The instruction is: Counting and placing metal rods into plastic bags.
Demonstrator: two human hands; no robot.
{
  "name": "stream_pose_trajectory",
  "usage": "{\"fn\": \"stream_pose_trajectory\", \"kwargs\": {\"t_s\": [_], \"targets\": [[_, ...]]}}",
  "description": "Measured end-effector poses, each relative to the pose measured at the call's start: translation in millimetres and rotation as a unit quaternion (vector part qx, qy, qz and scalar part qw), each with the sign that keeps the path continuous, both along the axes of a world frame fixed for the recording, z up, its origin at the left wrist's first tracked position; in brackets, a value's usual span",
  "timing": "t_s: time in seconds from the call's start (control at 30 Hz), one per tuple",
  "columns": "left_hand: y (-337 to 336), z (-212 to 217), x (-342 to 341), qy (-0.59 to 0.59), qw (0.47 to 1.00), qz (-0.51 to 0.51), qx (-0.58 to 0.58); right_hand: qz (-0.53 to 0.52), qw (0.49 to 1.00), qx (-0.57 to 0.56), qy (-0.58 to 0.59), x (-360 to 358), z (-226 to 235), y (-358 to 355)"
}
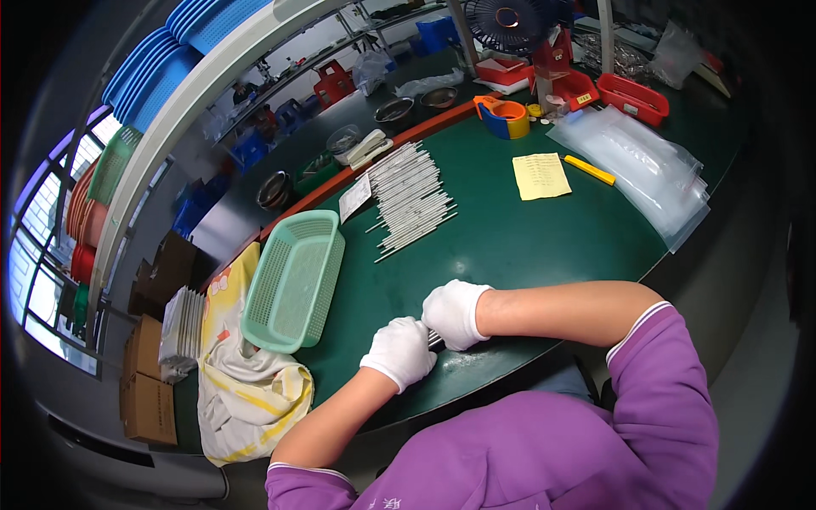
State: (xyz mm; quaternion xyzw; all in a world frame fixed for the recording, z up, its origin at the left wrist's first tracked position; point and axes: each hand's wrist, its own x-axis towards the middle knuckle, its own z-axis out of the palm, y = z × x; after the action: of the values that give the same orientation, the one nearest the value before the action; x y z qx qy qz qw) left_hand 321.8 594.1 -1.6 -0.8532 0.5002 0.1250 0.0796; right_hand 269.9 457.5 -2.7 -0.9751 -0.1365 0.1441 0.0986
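Observation:
Both my hands wear white gloves and meet close to the table's near edge. My left hand (399,350) is closed, with its knuckles up. Touching it, my right hand (456,314) is closed too. In the gap between them a short stretch of thin, shiny metal rods (435,338) shows; the gloves hide the rest, so I cannot tell how many there are. Pale powder or filings (463,359) lie on the table just beside my right hand. Farther off, several thin silvery rods (412,200) lie side by side in a loose row.
Left of my hands stand a pale green basket (280,327) and a crumpled yellow-white cloth (246,399). On the green table (493,246) lie a yellow note (541,177), a yellow cutter (589,170) and clear plastic bags (633,166). A tape dispenser (503,119) and red trays (633,98) sit behind.

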Motion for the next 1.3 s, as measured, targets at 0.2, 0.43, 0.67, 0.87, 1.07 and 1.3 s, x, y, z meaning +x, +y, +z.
{"fn": "stream_pose_trajectory", "kwargs": {"t_s": [0.2, 0.43, 0.67, 0.87, 1.07, 1.3], "targets": [[5, 25, -1, 0.047, 0.999, 0.015, -0.011, -0.03, 0.982, 0.111, -0.148, -16, -23, -6], [-6, 68, -7, 0.137, 0.871, -0.188, -0.433, -0.108, 0.839, 0.487, -0.216, -46, -40, -23], [-35, -19, -18, 0.594, 0.687, -0.012, -0.419, -0.105, 0.817, 0.533, -0.192, -56, -75, -23], [-42, -5, -9, 0.594, 0.728, -0.116, -0.323, -0.03, 0.863, 0.436, -0.254, -59, -75, -32], [-54, -7, -1, 0.69, 0.653, -0.109, -0.293, -0.079, 0.861, 0.483, -0.138, -58, -52, -24], [-65, 8, -54, 0.722, 0.633, -0.17, -0.223, -0.175, 0.803, 0.52, -0.231, -132, -63, -4]]}}
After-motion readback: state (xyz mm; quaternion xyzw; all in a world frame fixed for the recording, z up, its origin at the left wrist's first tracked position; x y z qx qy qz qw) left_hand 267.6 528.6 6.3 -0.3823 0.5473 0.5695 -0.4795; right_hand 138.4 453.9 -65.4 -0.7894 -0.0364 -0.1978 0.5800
